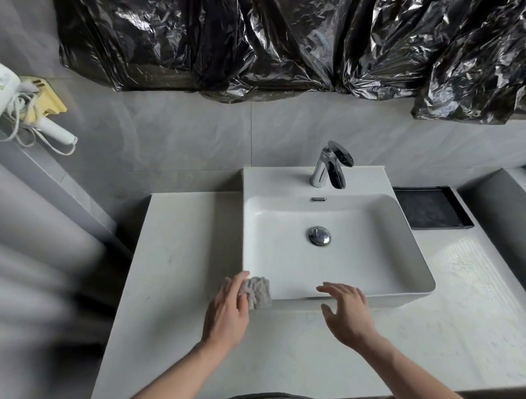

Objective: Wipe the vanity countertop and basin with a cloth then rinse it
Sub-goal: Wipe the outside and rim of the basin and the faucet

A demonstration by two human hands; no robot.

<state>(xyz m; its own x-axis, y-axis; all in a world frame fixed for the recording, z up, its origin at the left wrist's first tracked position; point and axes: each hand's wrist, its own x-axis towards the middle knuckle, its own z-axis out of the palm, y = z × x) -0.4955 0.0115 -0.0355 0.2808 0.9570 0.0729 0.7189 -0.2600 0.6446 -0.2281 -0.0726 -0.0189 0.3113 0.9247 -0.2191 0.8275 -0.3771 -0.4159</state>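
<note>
A white square basin stands on the pale vanity countertop, with a chrome drain plug in its bowl and a chrome faucet at the back. My left hand grips a small grey ribbed cloth against the basin's front left corner. My right hand hovers with fingers spread over the basin's front rim, holding nothing.
A black tray lies on the counter to the right of the basin. Black plastic sheeting covers the wall above. A white hair dryer with its cord hangs at the far left. Grey tiles back the counter.
</note>
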